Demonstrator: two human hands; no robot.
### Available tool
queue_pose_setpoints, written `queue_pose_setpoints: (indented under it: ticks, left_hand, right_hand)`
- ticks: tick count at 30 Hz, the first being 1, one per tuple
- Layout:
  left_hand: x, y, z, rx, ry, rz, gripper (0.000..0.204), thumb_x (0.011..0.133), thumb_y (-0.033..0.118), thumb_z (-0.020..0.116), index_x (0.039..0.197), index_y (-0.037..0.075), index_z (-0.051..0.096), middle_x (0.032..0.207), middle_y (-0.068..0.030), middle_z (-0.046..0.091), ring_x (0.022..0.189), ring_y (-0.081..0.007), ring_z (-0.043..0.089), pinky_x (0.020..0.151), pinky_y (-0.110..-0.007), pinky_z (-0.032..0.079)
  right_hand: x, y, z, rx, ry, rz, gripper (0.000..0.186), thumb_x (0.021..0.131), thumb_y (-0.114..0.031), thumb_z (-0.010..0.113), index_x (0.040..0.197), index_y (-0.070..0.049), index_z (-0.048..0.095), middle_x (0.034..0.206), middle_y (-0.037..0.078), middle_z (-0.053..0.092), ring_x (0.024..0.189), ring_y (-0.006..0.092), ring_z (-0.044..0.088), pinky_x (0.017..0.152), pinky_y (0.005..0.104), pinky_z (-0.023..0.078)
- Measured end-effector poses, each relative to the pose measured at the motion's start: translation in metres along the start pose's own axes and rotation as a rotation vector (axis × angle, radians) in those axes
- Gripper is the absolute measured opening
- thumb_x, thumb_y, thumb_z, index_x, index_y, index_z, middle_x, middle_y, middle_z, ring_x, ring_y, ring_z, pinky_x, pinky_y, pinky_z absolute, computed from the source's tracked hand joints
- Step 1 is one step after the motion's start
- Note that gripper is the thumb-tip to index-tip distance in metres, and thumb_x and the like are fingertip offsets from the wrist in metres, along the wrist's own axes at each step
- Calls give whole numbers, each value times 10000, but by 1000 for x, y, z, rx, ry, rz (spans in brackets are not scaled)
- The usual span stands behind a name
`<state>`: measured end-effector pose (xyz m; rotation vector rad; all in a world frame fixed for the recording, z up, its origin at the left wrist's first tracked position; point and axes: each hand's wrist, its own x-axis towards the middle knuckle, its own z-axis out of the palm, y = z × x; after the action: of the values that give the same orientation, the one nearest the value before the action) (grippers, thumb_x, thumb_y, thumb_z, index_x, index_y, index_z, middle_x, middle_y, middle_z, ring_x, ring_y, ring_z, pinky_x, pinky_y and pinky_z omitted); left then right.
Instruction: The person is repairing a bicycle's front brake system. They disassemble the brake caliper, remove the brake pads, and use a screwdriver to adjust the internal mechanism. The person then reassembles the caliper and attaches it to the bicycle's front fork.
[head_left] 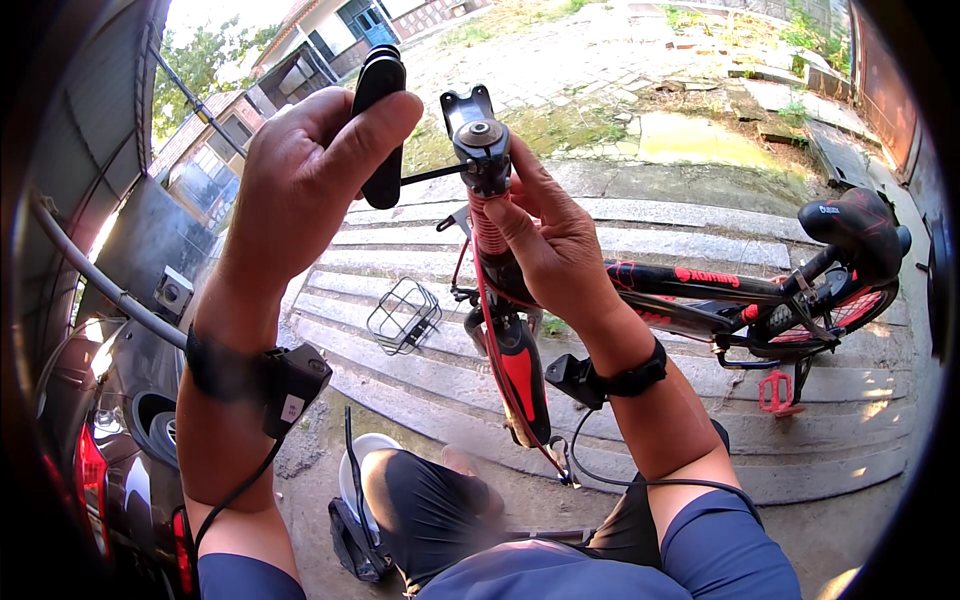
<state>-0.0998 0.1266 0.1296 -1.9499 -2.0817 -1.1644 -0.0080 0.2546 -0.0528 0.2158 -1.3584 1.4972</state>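
Note:
My left hand (pixel 295 185) is closed around a black folding hex key set (pixel 380 130), thumb along its side. One hex key (pixel 432 175) sticks out of it and reaches the side of the bicycle stem (pixel 484 150); whether its tip sits in a bolt is too small to tell. My right hand (pixel 548 240) grips the stem from the right, just below its round top cap, with the thumb across the front. Under the stem, a red ribbed section (pixel 488 228) leads down to the front fender (pixel 520 375), which is black and red. No handlebar shows in the stem's clamp.
The black and red bicycle frame (pixel 700 285) extends right to the saddle (pixel 855 235) and a red pedal (pixel 775 393). A black wire basket (pixel 403 315) lies on the paving. Red cables hang by the fender. At left stands a dark vehicle with a red tail light (pixel 92 470).

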Motion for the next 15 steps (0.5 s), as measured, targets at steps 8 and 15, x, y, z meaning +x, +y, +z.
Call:
queue_pose_setpoints:
  ticks: [8, 15]
  left_hand:
    - [18, -14, -3, -62, -69, -291, 606, 859, 654, 636, 763, 56, 629, 632, -23, 575, 472, -80, 513, 430, -216, 379]
    - [22, -26, -3, -230, -125, -428, 580, 896, 608, 624, 1014, 41, 629, 765, -47, 635, 537, -84, 574, 459, -217, 462]
  right_hand:
    - [1, 2, 2, 48, 51, -43, 601, 961, -30, 623, 1512, -147, 414, 999, 11, 614, 777, 49, 526, 656, 216, 478]
    - [1, 1, 6, 73, 52, -14, 594, 962, -30, 621, 1509, -143, 419, 1009, 13, 612, 793, 49, 528, 657, 216, 477]
